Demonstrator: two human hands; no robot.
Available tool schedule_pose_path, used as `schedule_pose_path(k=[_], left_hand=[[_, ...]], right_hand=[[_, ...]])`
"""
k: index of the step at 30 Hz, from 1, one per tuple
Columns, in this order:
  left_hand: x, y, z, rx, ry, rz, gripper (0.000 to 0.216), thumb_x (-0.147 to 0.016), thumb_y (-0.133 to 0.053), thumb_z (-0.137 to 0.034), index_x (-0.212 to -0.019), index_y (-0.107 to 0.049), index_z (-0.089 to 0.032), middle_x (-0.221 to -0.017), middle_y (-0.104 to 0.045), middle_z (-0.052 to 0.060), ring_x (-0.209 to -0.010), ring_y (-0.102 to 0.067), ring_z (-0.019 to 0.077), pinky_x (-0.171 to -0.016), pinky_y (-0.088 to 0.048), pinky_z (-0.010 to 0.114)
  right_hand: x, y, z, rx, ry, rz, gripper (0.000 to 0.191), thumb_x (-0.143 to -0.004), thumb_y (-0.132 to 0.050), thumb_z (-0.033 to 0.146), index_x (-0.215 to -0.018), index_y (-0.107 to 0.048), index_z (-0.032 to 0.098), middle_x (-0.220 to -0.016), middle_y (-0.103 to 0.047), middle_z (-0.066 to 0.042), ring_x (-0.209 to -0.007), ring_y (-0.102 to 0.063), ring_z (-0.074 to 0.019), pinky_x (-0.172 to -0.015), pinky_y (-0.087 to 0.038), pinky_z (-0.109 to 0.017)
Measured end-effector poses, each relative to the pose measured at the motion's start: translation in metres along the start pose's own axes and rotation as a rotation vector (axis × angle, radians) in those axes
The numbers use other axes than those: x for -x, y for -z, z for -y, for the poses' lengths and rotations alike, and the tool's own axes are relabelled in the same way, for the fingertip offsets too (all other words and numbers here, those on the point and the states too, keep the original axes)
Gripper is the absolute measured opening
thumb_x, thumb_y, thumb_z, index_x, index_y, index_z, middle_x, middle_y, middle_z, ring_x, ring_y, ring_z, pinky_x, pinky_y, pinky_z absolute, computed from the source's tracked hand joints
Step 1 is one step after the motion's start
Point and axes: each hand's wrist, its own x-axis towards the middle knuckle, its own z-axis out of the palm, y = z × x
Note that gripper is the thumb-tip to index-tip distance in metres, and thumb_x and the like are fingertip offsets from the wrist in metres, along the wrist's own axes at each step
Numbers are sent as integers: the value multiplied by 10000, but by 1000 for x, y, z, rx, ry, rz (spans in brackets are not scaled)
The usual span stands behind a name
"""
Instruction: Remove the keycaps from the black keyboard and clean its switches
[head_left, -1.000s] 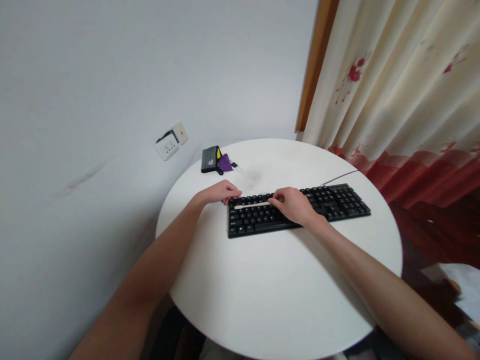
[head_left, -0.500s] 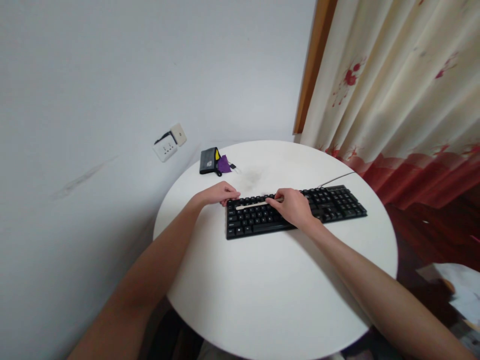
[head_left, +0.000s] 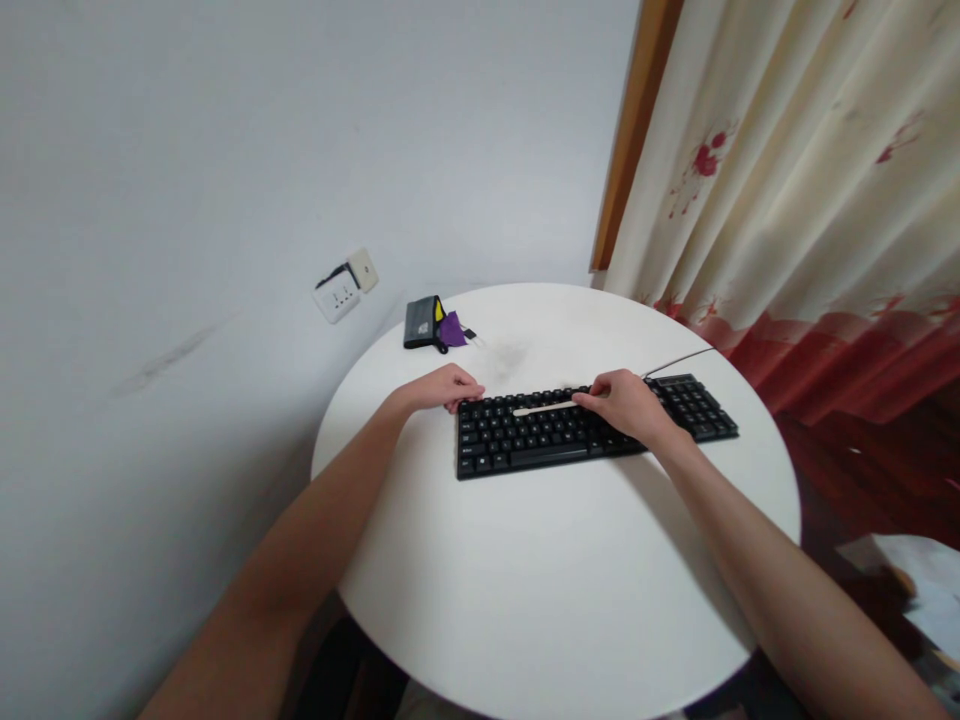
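A black keyboard [head_left: 551,452] lies on the round white table [head_left: 555,580]. My left hand [head_left: 448,386] is closed at its far left corner, fingers curled and thumb side against the edge. In my right hand [head_left: 624,403] is a slim, pale toothbrush [head_left: 546,408], pinched near its right end between thumb and fingers. The toothbrush lies almost level across the upper rows of keys, its head pointing left. Its bristles are too small to make out. My right hand covers part of the keys on the right half.
Near the wall on the table sits a small dark pouch [head_left: 421,323] with a purple cloth [head_left: 452,330] beside it. The keyboard cable [head_left: 681,360] runs off to the right. A wall socket [head_left: 337,296] is at left, a curtain [head_left: 757,200] at right.
My right hand has moved right along the keyboard with the toothbrush, uncovering middle keys. My left hand stays at the corner. The view has shifted slightly.
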Motion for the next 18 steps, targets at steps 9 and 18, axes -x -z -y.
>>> schedule_pose_path(k=[9, 18], left_hand=[[-2, 1, 1, 12, 15, -3, 433, -820, -615, -539, -699, -676, -128, -500, -547, 7, -449, -504, 104, -451, -391, 194], [0, 0, -3, -4, 10, -9, 447, -823, -610, -539, -686, -674, -119, -474, -542, 9, -444, -498, 104, -449, -375, 192]], right_hand=[[5, -17, 20, 24, 62, -54, 332, -807, -641, 521, -717, -695, 206, -760, -721, -63, -718, -646, -203, -619, -402, -287], [2, -9, 14, 29, 54, -39, 339, -793, -655, 524, -709, -697, 198, -722, -709, -55, -698, -636, -197, -627, -409, -293]])
